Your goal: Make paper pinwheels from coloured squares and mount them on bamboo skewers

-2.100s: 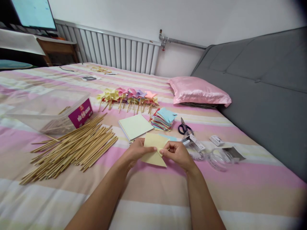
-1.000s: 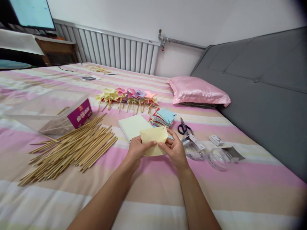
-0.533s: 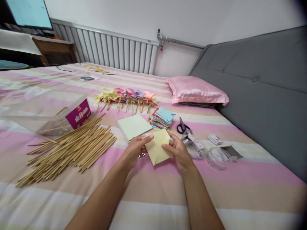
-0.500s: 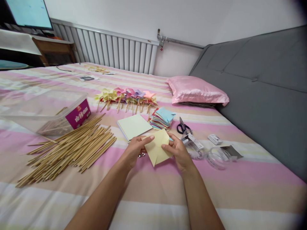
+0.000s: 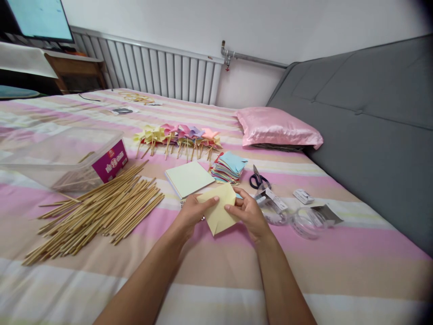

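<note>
A pale yellow square of paper (image 5: 221,212) with a slit near its lower corner is held between both hands above the bed. My left hand (image 5: 192,214) pinches its left edge, thumb on top. From the other side, my right hand (image 5: 248,213) grips the right edge, its thumb pressed on the face. Just behind lie a stack of uncut paper (image 5: 190,178) and a pile of coloured cut squares (image 5: 230,166). Dark-handled scissors (image 5: 258,178) rest to the right of that pile. The fingers under the sheet are partly hidden.
Many thin wooden sticks (image 5: 101,212) lie at left beside a clear plastic box (image 5: 61,144). Paper pinwheels (image 5: 179,135) lie in a row farther back. Clear tape rolls (image 5: 307,223) and small packets are at right, near a pink pillow (image 5: 277,127) and grey headboard (image 5: 365,117).
The yellow paper has shifted slightly left and down with both hands. My left thumb has slid a little farther in over the sheet.
</note>
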`<action>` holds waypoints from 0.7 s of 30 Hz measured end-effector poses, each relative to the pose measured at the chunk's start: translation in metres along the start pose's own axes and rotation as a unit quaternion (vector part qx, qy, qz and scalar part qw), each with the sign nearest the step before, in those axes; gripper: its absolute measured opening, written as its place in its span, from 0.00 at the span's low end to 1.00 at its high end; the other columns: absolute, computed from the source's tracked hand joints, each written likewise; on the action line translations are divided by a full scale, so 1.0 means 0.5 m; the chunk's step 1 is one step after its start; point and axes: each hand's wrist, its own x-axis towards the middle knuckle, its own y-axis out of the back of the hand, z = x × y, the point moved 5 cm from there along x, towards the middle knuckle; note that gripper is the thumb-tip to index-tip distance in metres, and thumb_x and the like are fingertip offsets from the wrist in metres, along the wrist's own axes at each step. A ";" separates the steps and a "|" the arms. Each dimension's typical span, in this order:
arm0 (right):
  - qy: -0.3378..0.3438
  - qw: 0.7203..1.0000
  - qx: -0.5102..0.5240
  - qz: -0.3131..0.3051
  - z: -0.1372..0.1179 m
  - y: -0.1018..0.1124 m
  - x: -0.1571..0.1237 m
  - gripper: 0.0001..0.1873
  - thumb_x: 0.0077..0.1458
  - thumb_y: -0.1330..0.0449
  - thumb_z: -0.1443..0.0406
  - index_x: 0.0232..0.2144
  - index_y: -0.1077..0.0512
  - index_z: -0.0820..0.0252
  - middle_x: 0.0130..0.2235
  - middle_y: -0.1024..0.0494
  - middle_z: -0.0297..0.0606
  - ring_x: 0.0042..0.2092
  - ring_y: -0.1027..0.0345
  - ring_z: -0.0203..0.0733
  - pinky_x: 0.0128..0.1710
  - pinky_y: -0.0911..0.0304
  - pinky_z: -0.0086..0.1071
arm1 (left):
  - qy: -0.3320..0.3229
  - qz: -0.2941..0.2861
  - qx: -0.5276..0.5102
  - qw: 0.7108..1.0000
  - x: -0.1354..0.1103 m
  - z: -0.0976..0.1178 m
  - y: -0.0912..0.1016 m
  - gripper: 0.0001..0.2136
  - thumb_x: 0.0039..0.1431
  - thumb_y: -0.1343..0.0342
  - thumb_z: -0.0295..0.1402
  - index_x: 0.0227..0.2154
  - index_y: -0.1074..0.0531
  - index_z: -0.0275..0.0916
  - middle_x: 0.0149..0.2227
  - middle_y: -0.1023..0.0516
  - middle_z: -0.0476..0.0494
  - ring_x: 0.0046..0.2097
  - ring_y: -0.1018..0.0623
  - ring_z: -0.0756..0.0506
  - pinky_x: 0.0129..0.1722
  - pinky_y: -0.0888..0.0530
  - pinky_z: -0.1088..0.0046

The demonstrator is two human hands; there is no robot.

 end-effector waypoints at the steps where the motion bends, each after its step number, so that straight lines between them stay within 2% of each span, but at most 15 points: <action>1: 0.007 1.000 -0.007 0.004 -0.002 0.000 0.000 0.35 0.43 0.33 0.63 0.53 0.41 0.55 0.34 0.22 0.36 0.34 0.27 0.42 0.34 0.32 0.33 | 0.001 0.003 0.000 1.000 0.000 0.000 0.001 0.21 0.44 0.35 0.39 0.42 0.25 0.34 0.38 0.21 0.37 0.33 0.24 0.46 0.29 0.31 0.76; 6: 0.062 0.997 -0.050 0.014 -0.025 -0.005 -0.007 0.40 0.45 0.34 0.62 0.58 0.48 0.49 0.39 0.22 0.38 0.35 0.27 0.43 0.33 0.32 0.34 | 0.007 0.013 -0.003 1.000 -0.001 -0.001 0.002 0.22 0.45 0.36 0.38 0.44 0.26 0.34 0.36 0.21 0.39 0.30 0.25 0.48 0.26 0.33 0.77; 12: 0.070 0.996 -0.059 0.014 -0.036 -0.005 -0.008 0.38 0.45 0.34 0.61 0.56 0.46 0.50 0.39 0.23 0.38 0.36 0.27 0.43 0.34 0.32 0.34 | 0.004 0.033 -0.023 0.999 0.004 -0.002 0.010 0.20 0.44 0.35 0.38 0.40 0.25 0.32 0.33 0.21 0.40 0.28 0.26 0.49 0.24 0.34 0.77; 14: 0.083 0.995 -0.045 -0.008 -0.042 -0.002 -0.009 0.35 0.44 0.34 0.61 0.54 0.44 0.50 0.40 0.24 0.38 0.37 0.28 0.42 0.36 0.33 0.34 | 0.000 0.049 -0.037 0.998 0.008 0.001 0.018 0.18 0.43 0.35 0.37 0.37 0.25 0.31 0.31 0.21 0.40 0.27 0.26 0.49 0.24 0.35 0.77; 18: 0.126 0.986 -0.044 -0.103 -0.057 -0.003 -0.021 0.28 0.46 0.35 0.63 0.51 0.37 0.52 0.43 0.26 0.40 0.44 0.32 0.43 0.45 0.37 0.37 | 0.000 0.068 -0.055 0.996 0.009 0.013 0.029 0.15 0.42 0.35 0.35 0.32 0.24 0.31 0.29 0.21 0.43 0.26 0.27 0.50 0.24 0.35 0.77; 21: 0.148 0.981 -0.043 -0.118 -0.060 0.002 -0.027 0.22 0.49 0.37 0.63 0.48 0.33 0.54 0.42 0.27 0.40 0.46 0.33 0.43 0.48 0.40 0.37 | 0.008 0.062 -0.049 0.997 0.006 0.019 0.031 0.13 0.42 0.35 0.33 0.31 0.24 0.32 0.28 0.21 0.44 0.26 0.27 0.50 0.23 0.36 0.78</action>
